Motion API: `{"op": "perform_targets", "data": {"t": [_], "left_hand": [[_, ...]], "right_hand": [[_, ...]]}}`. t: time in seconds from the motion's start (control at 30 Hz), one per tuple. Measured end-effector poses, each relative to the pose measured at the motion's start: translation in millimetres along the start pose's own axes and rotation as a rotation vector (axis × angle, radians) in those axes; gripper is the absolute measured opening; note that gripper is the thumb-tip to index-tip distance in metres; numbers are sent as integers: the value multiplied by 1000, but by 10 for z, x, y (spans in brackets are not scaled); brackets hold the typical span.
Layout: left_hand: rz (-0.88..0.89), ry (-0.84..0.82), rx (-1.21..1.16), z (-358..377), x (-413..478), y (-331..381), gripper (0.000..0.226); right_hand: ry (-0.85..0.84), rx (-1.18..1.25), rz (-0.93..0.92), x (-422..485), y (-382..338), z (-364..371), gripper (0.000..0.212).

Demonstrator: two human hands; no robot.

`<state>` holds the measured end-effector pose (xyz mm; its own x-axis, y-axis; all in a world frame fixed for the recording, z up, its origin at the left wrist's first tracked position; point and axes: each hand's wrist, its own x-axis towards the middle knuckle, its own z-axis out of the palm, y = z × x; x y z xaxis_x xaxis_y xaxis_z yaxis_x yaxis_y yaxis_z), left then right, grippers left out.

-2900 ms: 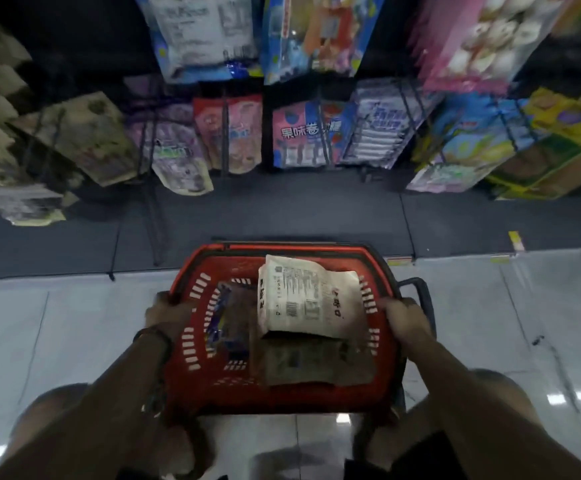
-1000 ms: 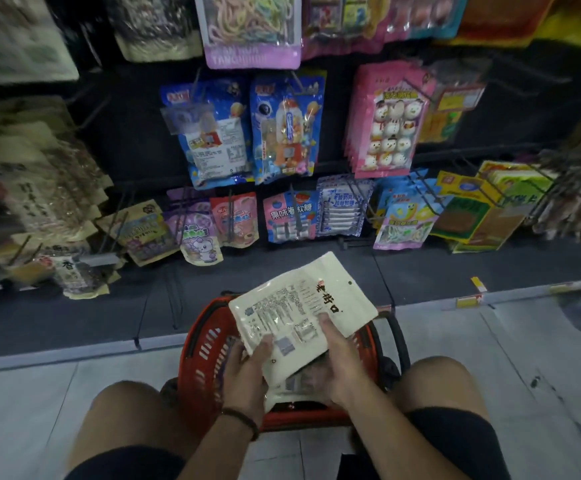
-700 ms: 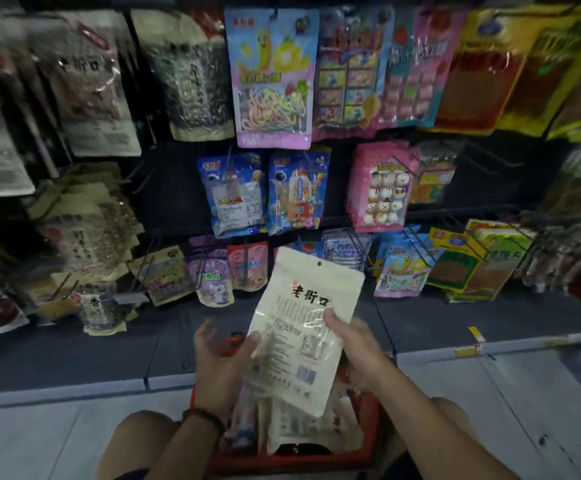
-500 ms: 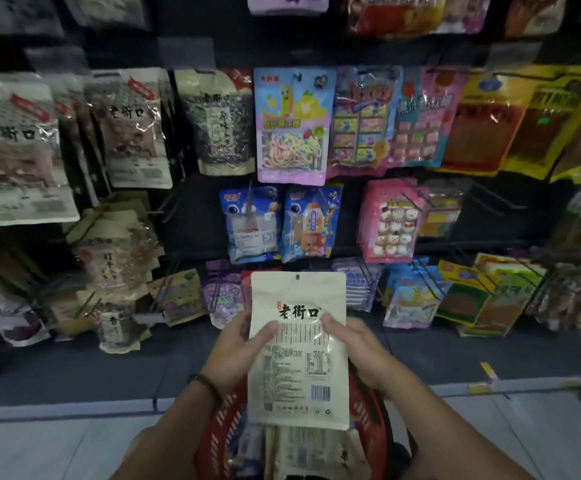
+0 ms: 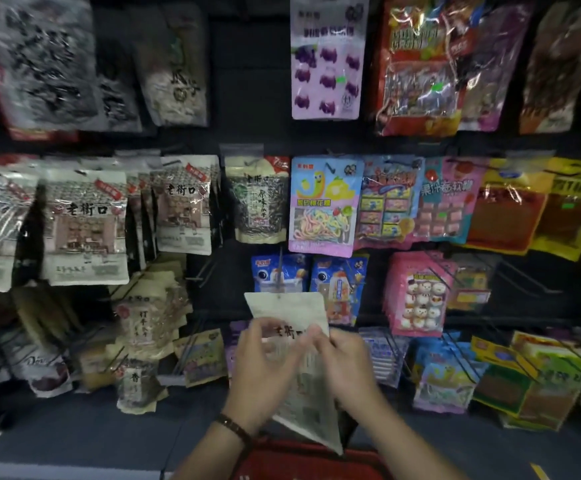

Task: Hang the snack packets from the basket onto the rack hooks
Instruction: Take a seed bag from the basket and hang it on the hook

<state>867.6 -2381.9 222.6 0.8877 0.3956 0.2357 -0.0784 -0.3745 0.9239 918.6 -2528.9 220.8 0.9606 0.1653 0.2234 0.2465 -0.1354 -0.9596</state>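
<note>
Both hands are up in front of the rack, clamped on one snack packet (image 5: pixel 287 308): a flat, cream-white pouch with a matte paper look, rounded top corners, a small punched hole near the top edge and black characters across the front. The left hand (image 5: pixel 259 379) pinches its left side and the right hand (image 5: pixel 346 367) its right, fingers curled onto the film just below those characters; the fingertips are blurred, so the exact hold is hard to read. The pouch hangs tilted, with its bottom corner over the rim of the red plastic basket (image 5: pixel 311 460) at the person's knees and its top edge raised against the blue packets (image 5: pixel 278 271). I cannot tell whether it touches their wire peg. A dark beaded bracelet (image 5: pixel 232 425) circles the left wrist. The rack (image 5: pixel 251 81) is a dark, matte back panel crowded with glossy bags that catch the light: pale pouches with black lettering (image 5: pixel 85 226) to the left, a seed packet (image 5: pixel 258 206) with a speckled window, a pink candy bag (image 5: pixel 323 206) showing pastel strands, and a lilac bag (image 5: pixel 327 57) above. A bare wire hook (image 5: pixel 203 270) juts out left of the blue packets. Below runs a dull grey-blue base ledge (image 5: pixel 85 434). The aisle is dim.
</note>
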Motion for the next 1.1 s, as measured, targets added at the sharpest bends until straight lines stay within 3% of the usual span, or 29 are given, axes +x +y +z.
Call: {"op": "perform_targets", "data": {"t": [0.07, 0.13, 0.17, 0.23, 0.27, 0.33, 0.4, 0.47, 0.53, 0.63, 0.7, 0.8, 0.93, 1.1], "left_hand": [[-2, -164, -190, 15, -31, 153, 74], [88, -135, -261, -43, 11, 230, 52], [125, -80, -232, -88, 60, 246, 37], [137, 17, -231, -226, 173, 262, 8], [106, 66, -278, -312, 241, 251, 4], [52, 156, -363, -479, 335, 287, 14], [51, 161, -383, -660, 382, 393, 15], [12, 115, -391, -774, 431, 480, 14], [-72, 43, -391, -899, 519, 465, 24], [-157, -15, -388, -1132, 693, 407, 84], [-125, 24, -344, -1283, 827, 290, 114], [-103, 38, -253, -1494, 957, 193, 115], [-162, 106, -356, -1728, 1002, 444, 99], [-164, 152, -446, -1995, 1387, 518, 103]], "right_hand": [[8, -72, -61, -111, -156, 173, 42], [-61, -209, -102, -175, -255, 312, 22], [-106, -289, -117, -190, -343, 350, 20], [-213, -384, -171, -125, -420, 377, 36], [-259, -362, -203, -80, -459, 389, 40], [-221, -356, -295, 12, -545, 353, 43], [-36, -366, -333, 190, -663, 315, 38], [66, -335, -214, 459, -747, 234, 49], [-74, -179, -39, 686, -849, 202, 55], [-233, 12, 0, 880, -950, 308, 25], [-242, 77, 3, 926, -1009, 427, 21], [-246, 152, -3, 936, -1107, 637, 17], [-193, 63, -55, 1102, -1199, 964, 25], [-178, 21, -115, 1439, -1453, 1389, 36]]}}
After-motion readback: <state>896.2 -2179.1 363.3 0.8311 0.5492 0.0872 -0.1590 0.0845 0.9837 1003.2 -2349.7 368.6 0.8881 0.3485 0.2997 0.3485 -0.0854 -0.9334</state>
